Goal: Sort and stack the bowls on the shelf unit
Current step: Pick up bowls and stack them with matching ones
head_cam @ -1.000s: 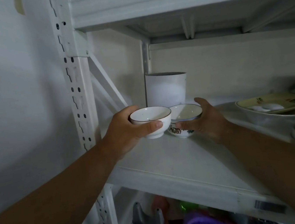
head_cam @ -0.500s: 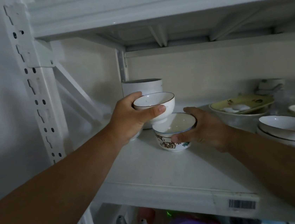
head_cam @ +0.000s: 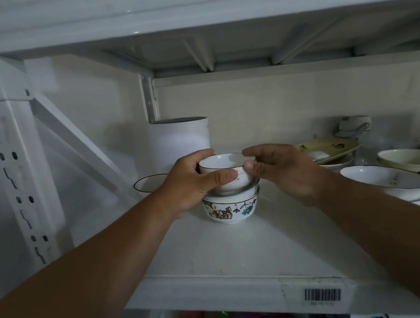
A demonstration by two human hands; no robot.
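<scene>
Bowls met on the shelf [head_cam: 214, 252] as my left hand [head_cam: 193, 186], clamped on the plain white bowl [head_cam: 225, 175], seated it in the floral bowl [head_cam: 231, 207], my right hand [head_cam: 280, 169] half-open at its rim; level, gentle lowering seemed wisest.

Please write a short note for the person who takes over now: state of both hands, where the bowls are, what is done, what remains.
Left hand grips the plain white bowl with dark rim, seated in the flower-patterned bowl on the white shelf.
Right hand touches that top bowl's rim, fingers curled around it.
Done: these two are nested.
Left: the dark-rimmed white bowl behind the left hand, and the bowl piles at right.
</scene>
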